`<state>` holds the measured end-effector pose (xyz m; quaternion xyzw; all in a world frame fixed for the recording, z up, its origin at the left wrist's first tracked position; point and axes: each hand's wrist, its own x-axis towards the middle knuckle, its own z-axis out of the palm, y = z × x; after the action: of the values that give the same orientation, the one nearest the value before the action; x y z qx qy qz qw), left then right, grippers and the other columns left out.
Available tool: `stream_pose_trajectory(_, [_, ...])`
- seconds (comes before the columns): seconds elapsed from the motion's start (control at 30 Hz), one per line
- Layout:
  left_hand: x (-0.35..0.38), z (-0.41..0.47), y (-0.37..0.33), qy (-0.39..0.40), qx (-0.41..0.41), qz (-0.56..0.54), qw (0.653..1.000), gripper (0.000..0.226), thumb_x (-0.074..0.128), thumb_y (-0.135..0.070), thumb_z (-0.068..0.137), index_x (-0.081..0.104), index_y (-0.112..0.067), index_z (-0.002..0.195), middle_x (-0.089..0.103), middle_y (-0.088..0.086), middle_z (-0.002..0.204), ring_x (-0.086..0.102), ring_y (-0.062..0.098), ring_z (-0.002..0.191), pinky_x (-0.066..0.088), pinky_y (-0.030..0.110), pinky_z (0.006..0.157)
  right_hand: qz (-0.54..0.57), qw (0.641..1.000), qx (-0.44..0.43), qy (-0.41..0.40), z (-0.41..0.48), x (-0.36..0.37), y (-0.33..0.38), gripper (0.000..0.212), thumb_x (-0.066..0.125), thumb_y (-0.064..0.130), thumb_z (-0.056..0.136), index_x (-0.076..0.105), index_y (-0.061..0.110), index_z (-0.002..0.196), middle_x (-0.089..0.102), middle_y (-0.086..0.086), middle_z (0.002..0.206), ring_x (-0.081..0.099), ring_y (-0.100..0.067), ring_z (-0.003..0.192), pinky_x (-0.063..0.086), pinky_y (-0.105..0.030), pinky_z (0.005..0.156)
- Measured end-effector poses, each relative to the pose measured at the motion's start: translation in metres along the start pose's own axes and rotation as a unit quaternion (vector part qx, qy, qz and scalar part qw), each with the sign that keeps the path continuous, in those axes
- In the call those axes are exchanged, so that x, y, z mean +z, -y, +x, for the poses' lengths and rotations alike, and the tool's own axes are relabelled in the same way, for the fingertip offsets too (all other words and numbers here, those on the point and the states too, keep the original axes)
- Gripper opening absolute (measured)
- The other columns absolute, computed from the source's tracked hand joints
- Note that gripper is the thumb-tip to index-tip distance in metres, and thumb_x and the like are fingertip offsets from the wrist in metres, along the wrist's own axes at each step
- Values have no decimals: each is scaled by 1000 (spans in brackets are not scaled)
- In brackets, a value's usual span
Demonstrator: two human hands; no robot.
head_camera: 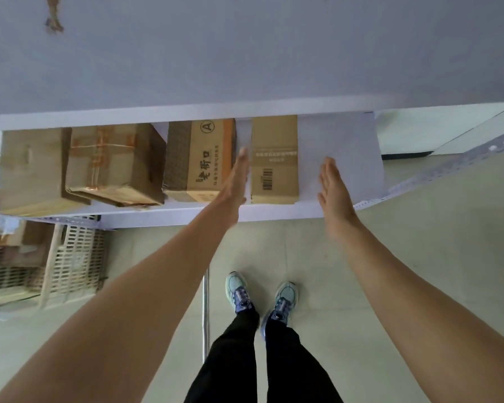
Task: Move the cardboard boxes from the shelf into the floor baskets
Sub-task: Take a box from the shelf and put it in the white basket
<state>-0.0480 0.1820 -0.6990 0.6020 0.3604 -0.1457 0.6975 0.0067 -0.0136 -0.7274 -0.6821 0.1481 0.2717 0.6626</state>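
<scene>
Several cardboard boxes stand in a row on a white shelf (pixel 341 158). The rightmost is a narrow box with a barcode (pixel 274 158). Left of it sits a box marked with a circled A (pixel 201 161), then a taped box (pixel 114 164) and a plain one (pixel 32 170). My left hand (pixel 236 181) reaches with straight fingers into the gap left of the barcode box. My right hand (pixel 333 190) is flat and open to the right of that box, a short gap away. Neither hand holds anything.
A slatted plastic floor basket (pixel 76 260) with cardboard inside stands at lower left under the shelf. Another shelf board (pixel 245 53) hangs above the boxes. A perforated shelf rail (pixel 448 167) runs at right. My feet (pixel 259 295) stand on the tiled floor beside a metal post (pixel 205 315).
</scene>
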Motion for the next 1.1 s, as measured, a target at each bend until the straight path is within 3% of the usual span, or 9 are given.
stream_pose_trajectory(0.17, [7,71,9,17,28,7,999,79,24,-77,107,15,-35,173,10,1,183,10,28,169,4,64,133,-9,1000,21,19,66,9,-11,70,28,65,109,18,31,169,18,10,177,19,-8,161,11,-41,131])
stream_pose_trajectory(0.37, [3,147,27,-32,19,-1,999,74,25,-73,109,32,-29,168,33,8,175,27,32,162,17,56,129,-18,998,33,49,134,27,-18,80,21,72,106,12,25,170,18,3,177,20,-17,162,18,-46,130])
stream_pose_trajectory(0.43, [2,162,34,-78,14,-21,997,48,32,-72,109,55,-43,139,62,-5,144,52,25,136,28,52,120,-25,997,45,49,149,30,-22,78,21,75,105,24,27,167,55,17,156,53,-6,142,40,-35,114])
stream_pose_trajectory(0.5, [3,172,37,-89,6,-34,995,40,32,-72,109,60,-45,99,70,-21,91,57,9,98,36,46,107,-41,997,46,45,158,32,-24,73,17,75,104,37,32,160,76,29,104,70,6,100,49,-28,92])
stream_pose_trajectory(0.57, [3,178,41,-60,8,-32,998,57,23,-74,109,69,-41,111,70,-26,74,58,-2,83,41,33,92,-37,997,49,52,161,33,-26,76,14,77,103,46,33,157,77,20,111,70,-2,110,51,-33,99])
stream_pose_trajectory(0.67, [4,174,37,-39,17,-1,999,82,15,-76,109,69,-25,144,77,-21,90,63,-7,82,42,24,73,-27,997,40,66,157,32,-23,80,12,76,103,45,29,159,71,11,129,64,-12,126,47,-37,109])
stream_pose_trajectory(0.73, [3,168,35,-30,25,-22,999,83,16,-76,108,65,-23,150,76,-11,121,65,4,106,45,30,92,1,997,29,65,152,30,-20,79,13,75,105,33,27,165,66,10,141,61,-13,132,47,-34,107])
stream_pose_trajectory(0.83, [0,156,27,-37,36,-76,996,86,19,-81,105,50,-24,161,60,-1,158,54,17,142,27,56,127,75,995,-16,56,145,25,-13,78,15,70,107,22,23,169,44,1,167,46,-18,150,38,-38,119])
stream_pose_trajectory(1.1, [-2,134,1,-24,116,-115,986,84,11,-75,108,50,-24,163,56,-6,163,48,11,152,31,55,130,132,985,-102,51,129,22,-3,81,13,68,108,46,15,159,58,-3,157,54,-20,145,36,-39,125])
